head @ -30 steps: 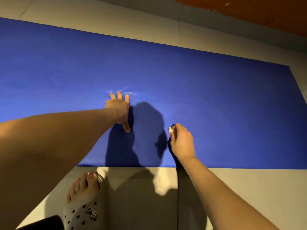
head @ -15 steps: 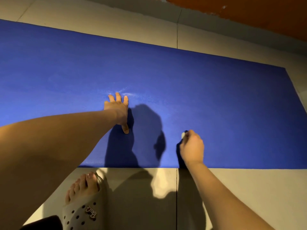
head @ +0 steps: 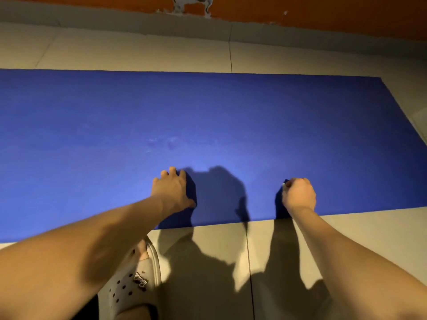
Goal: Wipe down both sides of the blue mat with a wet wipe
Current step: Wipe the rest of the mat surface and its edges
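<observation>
Both hands nearer mat point(head: 208, 125) edge; right hand point(head: 299, 194) fisted on wipe point(head: 284, 185)

Floor point(head: 346, 239): pale tiles with thin dark joints, shadowed in the near middle.
Wall point(head: 323, 17): orange, along the far edge; chipped patch point(head: 191, 5) showing grey and white near the top centre.
Skirting point(head: 115, 19): grey band between wall and floor.
Clog point(head: 131, 282): pale, perforated, near left, with a small charm point(head: 141, 279); toes partly hidden.
</observation>
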The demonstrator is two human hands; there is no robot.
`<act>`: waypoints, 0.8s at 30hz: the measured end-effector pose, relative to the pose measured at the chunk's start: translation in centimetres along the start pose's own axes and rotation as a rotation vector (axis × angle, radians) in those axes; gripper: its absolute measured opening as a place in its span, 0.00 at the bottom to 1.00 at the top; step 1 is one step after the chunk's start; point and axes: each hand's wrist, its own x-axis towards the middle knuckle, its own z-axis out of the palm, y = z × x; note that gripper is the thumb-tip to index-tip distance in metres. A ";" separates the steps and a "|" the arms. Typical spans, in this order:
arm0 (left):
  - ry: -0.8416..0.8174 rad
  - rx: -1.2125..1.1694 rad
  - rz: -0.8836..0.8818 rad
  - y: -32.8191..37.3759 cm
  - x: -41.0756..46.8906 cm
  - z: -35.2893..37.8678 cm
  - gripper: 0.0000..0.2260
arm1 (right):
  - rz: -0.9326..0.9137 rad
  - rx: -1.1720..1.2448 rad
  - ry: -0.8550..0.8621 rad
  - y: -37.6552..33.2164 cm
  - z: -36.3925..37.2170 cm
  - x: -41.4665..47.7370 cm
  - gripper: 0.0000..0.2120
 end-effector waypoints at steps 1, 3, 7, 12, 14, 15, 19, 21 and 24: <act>-0.039 -0.005 -0.009 0.3 -0.5 0.4 0.45 | -0.019 0.015 -0.005 -1.1 0.1 -0.7 0.09; -0.081 0.023 -0.011 0.9 -1.4 1.1 0.51 | -0.107 0.049 -0.043 -3.7 0.7 -2.5 0.07; -0.086 0.059 -0.028 1.7 -2.2 2.0 0.54 | -0.350 0.047 -0.126 -7.3 2.6 -6.1 0.03; -0.083 0.076 -0.088 2.9 -2.1 2.6 0.54 | -0.620 -0.295 -0.045 -4.8 2.5 -6.6 0.19; -0.100 0.061 -0.119 3.5 -2.1 2.4 0.55 | -0.624 -0.359 -0.023 -2.2 2.5 -5.6 0.25; -0.104 0.051 -0.133 3.7 -2.1 2.4 0.55 | -0.545 -0.330 -0.039 -1.0 2.2 -5.2 0.27; -0.095 0.040 -0.187 4.5 -2.4 2.4 0.55 | -0.357 -0.215 -0.094 2.6 1.5 -4.5 0.33; -0.100 0.065 -0.190 4.6 -2.4 2.3 0.55 | -0.355 -0.152 -0.142 2.4 1.4 -4.5 0.36; -0.130 0.073 -0.195 4.6 -2.5 2.1 0.55 | -0.336 -0.088 -0.244 1.4 1.4 -4.3 0.39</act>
